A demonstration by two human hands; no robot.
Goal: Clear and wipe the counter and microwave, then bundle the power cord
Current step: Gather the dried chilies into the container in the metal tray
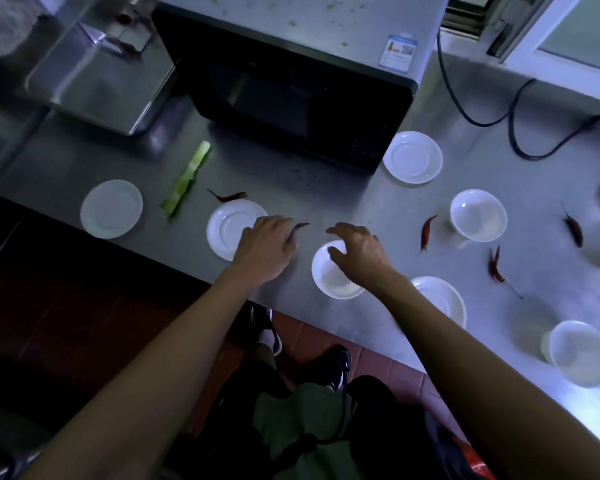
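Steel, brushed and dull, makes up the tabletop, and both hands are out over its near edge. The left hand reaches forward with fingers extended, its fingertips at the near end of a small dried red chili; whether it has pinched the chili or only touches it I cannot tell. That chili lies just ahead of the left hand, its long axis slanting away and to the right, so the left is plainly the nearer one for it. The right hand hovers spread and loosely arched over a small white bowl, holding nothing that I can see; the bowl sits directly beneath its palm, close to the tabletop's edge. A glossy white saucer lies partly under the left wrist.

More thin, wrinkled chilies are scattered to the right, one beside another white bowl. A pale green stalk strip, long and fibrous, lies to the left, pointing towards the black-fronted microwave, whose grey top carries green flecks. The black power cord snakes loose at far right, well apart from both hands.
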